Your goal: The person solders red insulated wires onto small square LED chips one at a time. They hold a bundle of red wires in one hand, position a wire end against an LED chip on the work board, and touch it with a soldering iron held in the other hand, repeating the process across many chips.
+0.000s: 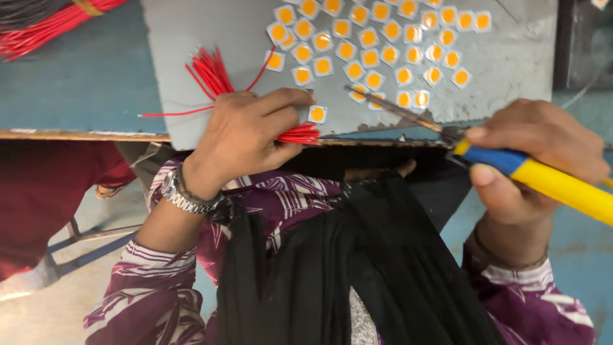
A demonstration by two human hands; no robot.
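Observation:
My left hand [246,131] is closed around a bundle of short red wires [214,71], their ends fanning out above my knuckles and below my fingertips at the edge of a grey board [504,61]. Its index finger reaches toward a single white square chip with an orange centre [317,114]. My right hand [536,150] grips a soldering iron by its yellow and blue handle [543,179]. The iron's metal tip [383,105] points left across the board toward the chips. Many more such chips [377,38] lie loose on the board.
The grey board rests on a blue-green table [83,76] with a worn wooden edge. A second bunch of red wires [51,25] lies at the far left corner. My purple patterned sleeves and a black cloth [338,268] fill the foreground. A metal stool frame [83,246] stands below left.

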